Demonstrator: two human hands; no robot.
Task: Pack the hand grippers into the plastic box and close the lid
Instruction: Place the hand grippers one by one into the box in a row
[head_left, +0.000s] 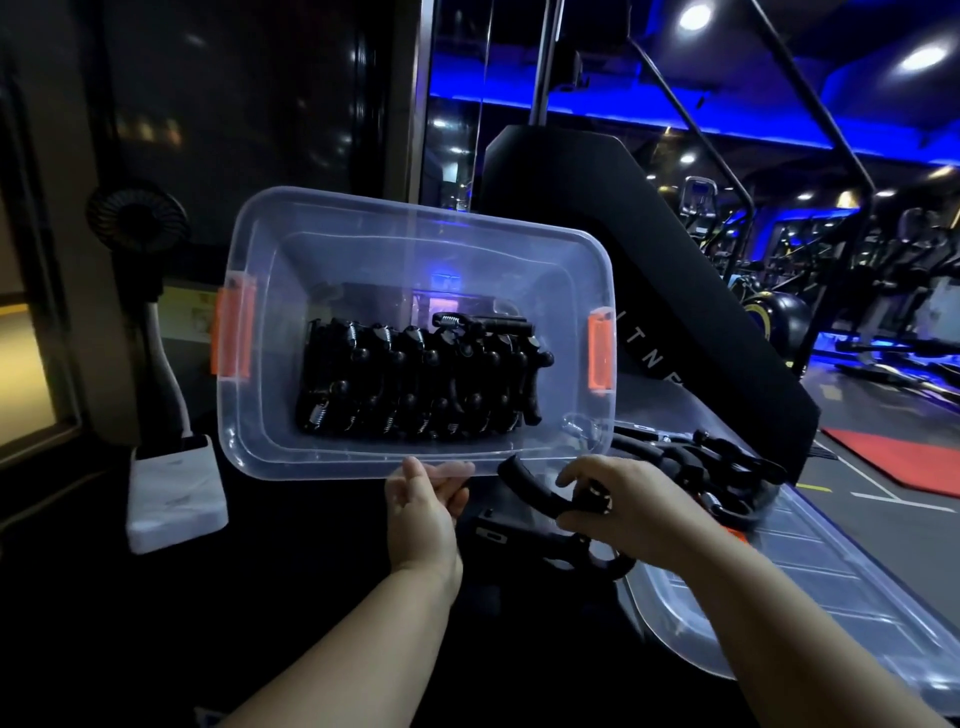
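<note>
The head camera shows the left hand (426, 512) pinching the near rim of the clear box (244, 291). It seems to be tipping the opening toward the person so the next piece can be slotted in. Inside, black hand grippers (415, 379) lie packed in tight rows against the bottom. The right hand (628, 499) has its fingers curled round one more gripper (524, 486), held just beside the box's near right corner — probably the next to go in. A few loose grippers (701, 467) lie on the lid (810, 587), which rests flat to the right — so closing looks some way off.
</note>
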